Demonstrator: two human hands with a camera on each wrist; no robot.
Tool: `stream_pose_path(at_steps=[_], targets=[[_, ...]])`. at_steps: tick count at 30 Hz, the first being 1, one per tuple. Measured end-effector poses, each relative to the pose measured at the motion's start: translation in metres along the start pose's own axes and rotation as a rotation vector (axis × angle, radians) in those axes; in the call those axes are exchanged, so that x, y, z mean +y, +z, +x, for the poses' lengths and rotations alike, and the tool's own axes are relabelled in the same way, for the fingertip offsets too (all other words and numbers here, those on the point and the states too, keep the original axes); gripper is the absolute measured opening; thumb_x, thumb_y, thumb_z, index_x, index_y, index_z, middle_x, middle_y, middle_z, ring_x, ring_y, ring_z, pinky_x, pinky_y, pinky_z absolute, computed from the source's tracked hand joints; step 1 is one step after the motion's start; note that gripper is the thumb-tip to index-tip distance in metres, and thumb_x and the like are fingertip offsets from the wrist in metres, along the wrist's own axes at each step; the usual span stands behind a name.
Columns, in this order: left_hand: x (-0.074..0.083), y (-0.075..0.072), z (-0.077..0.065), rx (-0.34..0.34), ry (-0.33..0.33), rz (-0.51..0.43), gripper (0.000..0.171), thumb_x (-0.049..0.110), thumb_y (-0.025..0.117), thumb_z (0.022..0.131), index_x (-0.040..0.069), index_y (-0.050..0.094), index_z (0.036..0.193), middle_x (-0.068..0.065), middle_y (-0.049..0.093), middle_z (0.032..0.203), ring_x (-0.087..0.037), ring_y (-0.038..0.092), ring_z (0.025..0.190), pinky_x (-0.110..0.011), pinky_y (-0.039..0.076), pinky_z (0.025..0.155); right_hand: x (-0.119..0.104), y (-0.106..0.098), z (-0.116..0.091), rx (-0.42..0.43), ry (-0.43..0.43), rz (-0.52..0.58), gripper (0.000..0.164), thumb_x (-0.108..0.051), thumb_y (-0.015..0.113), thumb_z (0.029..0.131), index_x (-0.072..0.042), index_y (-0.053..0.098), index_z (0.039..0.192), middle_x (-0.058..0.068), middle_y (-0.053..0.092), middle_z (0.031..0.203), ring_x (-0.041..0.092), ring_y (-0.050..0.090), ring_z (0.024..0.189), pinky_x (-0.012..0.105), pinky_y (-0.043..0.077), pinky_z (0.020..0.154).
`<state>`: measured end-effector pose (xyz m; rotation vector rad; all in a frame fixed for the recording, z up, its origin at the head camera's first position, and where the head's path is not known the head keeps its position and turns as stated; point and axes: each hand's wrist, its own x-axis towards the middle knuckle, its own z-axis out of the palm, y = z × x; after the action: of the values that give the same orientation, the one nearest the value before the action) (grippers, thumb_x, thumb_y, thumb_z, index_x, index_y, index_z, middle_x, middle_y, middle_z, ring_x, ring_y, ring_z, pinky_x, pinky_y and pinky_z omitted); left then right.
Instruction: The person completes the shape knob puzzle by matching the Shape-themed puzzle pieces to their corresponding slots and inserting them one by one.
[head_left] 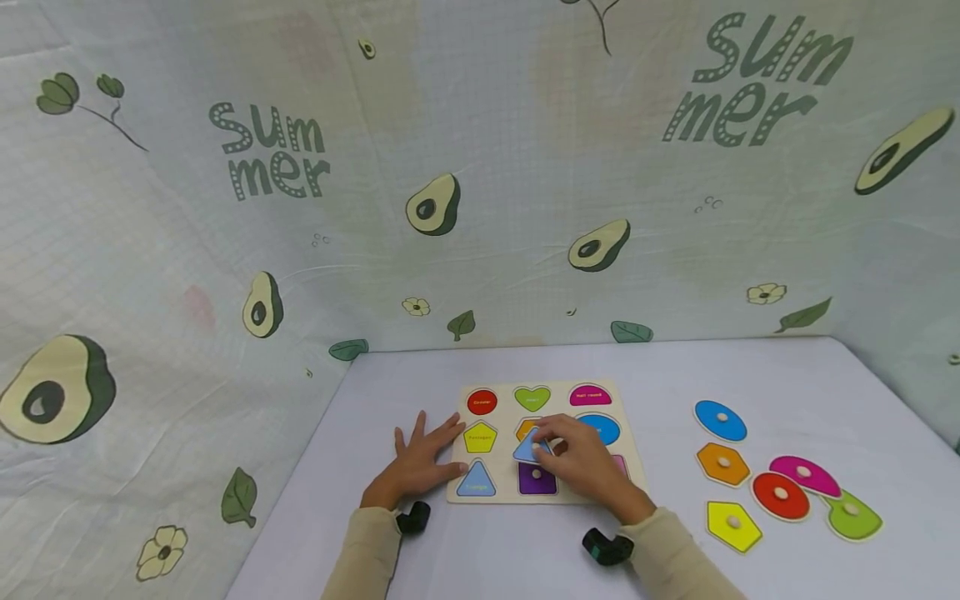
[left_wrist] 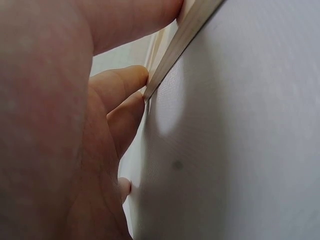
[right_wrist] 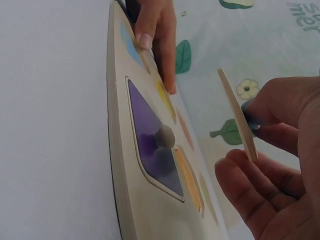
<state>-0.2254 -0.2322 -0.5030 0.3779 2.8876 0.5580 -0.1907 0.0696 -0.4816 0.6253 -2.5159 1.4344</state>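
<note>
My right hand (head_left: 588, 465) pinches a blue triangle puzzle piece (head_left: 527, 451) over the middle of a wooden shape board (head_left: 502, 458). In the right wrist view the triangle piece (right_wrist: 236, 111) appears edge-on, held apart from the board. Fingers spread, my left hand (head_left: 417, 465) touches the board's left edge, its thumb beside the blue triangle slot (head_left: 476, 482). A purple square piece (right_wrist: 150, 132) with a wooden knob sits in the board's bottom row. Part of the orange slot (head_left: 525, 428) shows behind the held triangle, and my right hand partly covers a pink shape at lower right.
To the right of the board lie knobbed pieces: a blue oval (head_left: 720, 420), an orange hexagon (head_left: 723, 464), a yellow pentagon (head_left: 732, 526), a red circle (head_left: 781, 497), a magenta half round (head_left: 805, 476) and a green heart (head_left: 857, 517). A printed cloth (head_left: 510, 275) hangs behind the table.
</note>
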Motion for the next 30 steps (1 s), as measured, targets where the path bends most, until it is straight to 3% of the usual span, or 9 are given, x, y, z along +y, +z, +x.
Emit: stream_pose_path(at_steps=[11,20,27,30], targets=[[0.002,-0.002,0.002,-0.019,-0.010,0.005,0.080,0.062,0.065,0.084,0.033,0.040,0.155,0.012,0.028,0.163,-0.041,-0.006,0.152,-0.072,-0.015,0.108,-0.009,0.016,0.005,-0.075,0.041,-0.019,0.012,-0.019,0.078,0.087,-0.022,0.075,0.098,0.001,0.066,0.123,0.018,0.064,0.105,0.023,0.056,0.081],[-0.001,-0.005,0.000,-0.027,-0.001,0.035,0.078,0.066,0.060,0.086,0.035,0.039,0.155,0.013,0.029,0.162,-0.040,-0.003,0.152,-0.072,-0.011,0.111,-0.016,0.032,0.010,-0.184,0.022,0.010,0.009,-0.019,0.076,0.089,-0.019,0.074,0.098,0.002,0.066,0.119,0.015,0.063,0.098,0.024,0.056,0.080],[0.000,-0.005,-0.001,-0.025,0.009,0.027,0.075,0.064,0.058,0.088,0.034,0.039,0.155,0.012,0.029,0.162,-0.041,-0.003,0.152,-0.072,-0.011,0.110,-0.018,0.045,0.010,-0.241,0.000,0.001,0.009,-0.019,0.075,0.089,-0.019,0.074,0.097,0.007,0.066,0.125,0.017,0.064,0.101,0.023,0.055,0.082],[-0.001,-0.005,-0.001,-0.018,0.008,0.020,0.075,0.063,0.059,0.088,0.035,0.040,0.155,0.012,0.029,0.162,-0.041,-0.003,0.152,-0.072,-0.012,0.110,-0.020,0.050,0.011,-0.251,-0.012,-0.033,0.007,-0.019,0.074,0.089,-0.019,0.073,0.096,0.008,0.066,0.125,0.019,0.063,0.106,0.028,0.056,0.086]])
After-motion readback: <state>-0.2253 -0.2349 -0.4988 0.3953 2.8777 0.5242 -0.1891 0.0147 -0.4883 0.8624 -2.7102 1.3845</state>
